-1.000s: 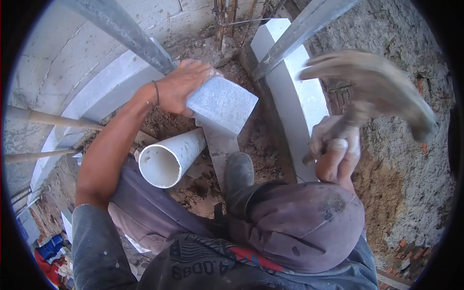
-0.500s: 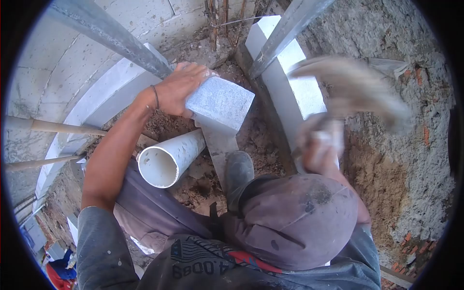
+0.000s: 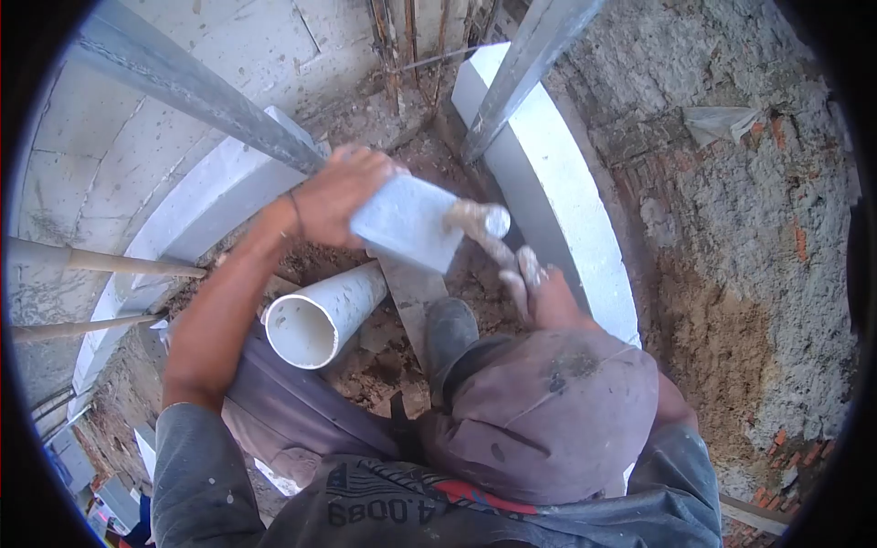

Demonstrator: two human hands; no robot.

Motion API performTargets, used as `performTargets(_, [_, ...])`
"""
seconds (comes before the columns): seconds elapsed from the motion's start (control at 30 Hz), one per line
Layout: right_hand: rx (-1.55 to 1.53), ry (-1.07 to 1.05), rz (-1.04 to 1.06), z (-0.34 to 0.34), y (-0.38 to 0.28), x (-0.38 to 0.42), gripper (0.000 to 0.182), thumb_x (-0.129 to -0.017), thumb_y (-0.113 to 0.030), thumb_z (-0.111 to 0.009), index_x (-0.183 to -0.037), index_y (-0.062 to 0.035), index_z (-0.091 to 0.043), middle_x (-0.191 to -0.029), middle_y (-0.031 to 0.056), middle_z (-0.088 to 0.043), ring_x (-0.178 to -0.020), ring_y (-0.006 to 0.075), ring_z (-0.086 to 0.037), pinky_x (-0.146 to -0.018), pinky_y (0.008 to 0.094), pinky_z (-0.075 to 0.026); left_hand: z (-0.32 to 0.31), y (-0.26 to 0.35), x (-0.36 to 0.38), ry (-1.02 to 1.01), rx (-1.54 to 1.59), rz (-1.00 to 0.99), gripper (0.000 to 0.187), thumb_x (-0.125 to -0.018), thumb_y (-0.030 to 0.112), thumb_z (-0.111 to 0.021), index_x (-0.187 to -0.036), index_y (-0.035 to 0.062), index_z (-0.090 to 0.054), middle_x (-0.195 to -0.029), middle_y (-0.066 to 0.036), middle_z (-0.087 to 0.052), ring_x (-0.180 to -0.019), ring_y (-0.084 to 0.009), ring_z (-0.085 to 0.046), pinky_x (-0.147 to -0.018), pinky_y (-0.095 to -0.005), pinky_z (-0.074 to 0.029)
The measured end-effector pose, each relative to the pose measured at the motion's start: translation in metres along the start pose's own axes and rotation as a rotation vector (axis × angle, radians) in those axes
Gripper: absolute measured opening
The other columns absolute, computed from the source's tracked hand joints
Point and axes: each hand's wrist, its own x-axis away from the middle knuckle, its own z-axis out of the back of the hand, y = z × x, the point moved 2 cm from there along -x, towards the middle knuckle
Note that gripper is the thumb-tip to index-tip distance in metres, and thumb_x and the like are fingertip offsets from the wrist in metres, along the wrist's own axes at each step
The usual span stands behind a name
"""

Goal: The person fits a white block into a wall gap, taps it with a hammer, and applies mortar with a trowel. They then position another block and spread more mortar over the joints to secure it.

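My left hand [image 3: 347, 192] grips the far end of a pale grey block [image 3: 402, 219], with the fingers over its edge. The block is held tilted above the dirt. My right hand [image 3: 541, 290] is closed around the short handle of a hammer [image 3: 477, 219]. The dusty hammer head is at the block's right end and appears to touch it. Below the block, a white plastic pipe [image 3: 361, 300] leans against my leg, its open end towards me. My boot [image 3: 451, 327] stands beside a narrow board [image 3: 402, 301].
Metal props [image 3: 196, 91] slant in from above. A white block row [image 3: 571, 201] runs along the right, another row [image 3: 196, 201] along the left. Wooden poles [image 3: 119, 262] reach in from the left. Thin upright rods [image 3: 388, 55] stand in the far corner. Rough wall [image 3: 731, 210] fills the right.
My right hand has swung the hammer from the right, over the block row, leftward to the block's end. The left hand still holds the block in nearly the same place.
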Motion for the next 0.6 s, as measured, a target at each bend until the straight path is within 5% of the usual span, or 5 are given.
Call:
performTargets(0.17, [-0.224, 0.223, -0.001, 0.038, -0.024, 0.007, 0.015, -0.103, -0.015, -0.058, -0.105, -0.0001, -0.056, -0.065, 0.0054, -0.054, -0.057, 0.0137, -0.053, -0.049, 0.0335, -0.044, 0.001, -0.007, 0.002, -0.036, -0.023, 0.004, 0.102, -0.05, 0.02, -0.086, -0.143, 0.0065, -0.045, -0.128, -0.013, -0.054, -0.126, -0.0344, -0.049, -0.11, -0.0472, -0.029])
performTargets(0.27, [-0.843, 0.431, 0.261, 0.056, -0.034, -0.006, 0.015, -0.106, -0.016, -0.051, -0.107, -0.0029, -0.058, -0.076, 0.0053, -0.057, -0.06, 0.0108, -0.05, -0.049, 0.0269, -0.04, 0.005, -0.005, 0.002, -0.039, 0.038, 0.028, 0.101, -0.051, 0.019, -0.086, -0.143, 0.0067, -0.045, -0.128, -0.013, -0.054, -0.125, -0.0351, -0.049, -0.11, -0.047, -0.029])
performTargets(0.3, [-0.818, 0.289, -0.004, 0.033, -0.014, -0.005, 0.018, -0.105, -0.02, -0.053, -0.109, -0.0036, -0.058, -0.075, 0.0091, -0.06, -0.062, 0.0177, -0.059, -0.051, 0.0323, -0.044, 0.004, -0.007, 0.002, -0.035, 0.033, 0.025, 0.101, -0.051, 0.019, -0.086, -0.143, 0.0067, -0.045, -0.128, -0.013, -0.054, -0.125, -0.0351, -0.049, -0.11, -0.047, -0.029])
performTargets(0.43, [-0.002, -0.003, -0.025, 0.0, -0.004, 0.004, 0.023, -0.102, -0.023, -0.062, -0.106, -0.0011, -0.057, -0.071, 0.0279, -0.057, -0.063, 0.0477, -0.054, -0.057, 0.047, -0.045, 0.01, -0.003, -0.003, -0.018, 0.012, -0.034, 0.102, -0.049, 0.018, -0.086, -0.142, 0.0068, -0.046, -0.129, -0.014, -0.053, -0.125, -0.0361, -0.048, -0.11, -0.0486, -0.03])
performTargets(0.6, [-0.298, 0.103, -0.014, 0.041, -0.053, -0.007, 0.016, -0.102, -0.017, -0.059, -0.102, -0.0012, -0.061, -0.071, 0.0165, -0.059, -0.06, 0.0328, -0.058, -0.059, 0.041, -0.047, 0.01, -0.007, 0.005, -0.04, 0.039, 0.002, 0.103, -0.048, 0.018, -0.087, -0.142, 0.0067, -0.046, -0.131, -0.015, -0.052, -0.128, -0.0367, -0.047, -0.112, -0.0498, -0.028])
